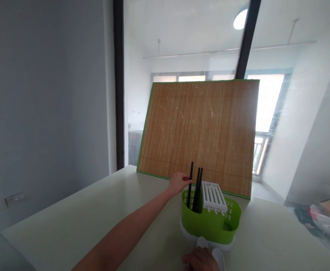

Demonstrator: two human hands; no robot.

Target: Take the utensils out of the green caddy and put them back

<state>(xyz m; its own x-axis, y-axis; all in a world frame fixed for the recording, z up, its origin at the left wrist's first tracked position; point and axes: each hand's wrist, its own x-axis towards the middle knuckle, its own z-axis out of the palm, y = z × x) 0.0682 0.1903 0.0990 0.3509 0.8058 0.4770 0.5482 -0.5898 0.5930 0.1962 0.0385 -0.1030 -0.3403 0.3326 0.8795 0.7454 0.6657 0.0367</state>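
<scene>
My left hand (179, 182) is closed, thumb and fingers pinching the upper part of a black chopstick (190, 188). Its lower end is inside the left compartment of a green utensil holder (207, 228). More black chopsticks (198, 192) stand just to the right in that same compartment. A white slotted rack (214, 197) with small hooks sits across the middle of the holder, which has a white base. Low in front, my right hand (201, 260) is curled around white spoons (202, 242), whose bowls show beyond the fingers. Their handles are hidden.
The holder stands on a white table (97, 214). Behind it, a bamboo mat board (199, 128) with green edging leans against a glass partition with dark frames (119, 86). A grey wall is at left. Boxes and bags (328, 222) lie beyond the table at right.
</scene>
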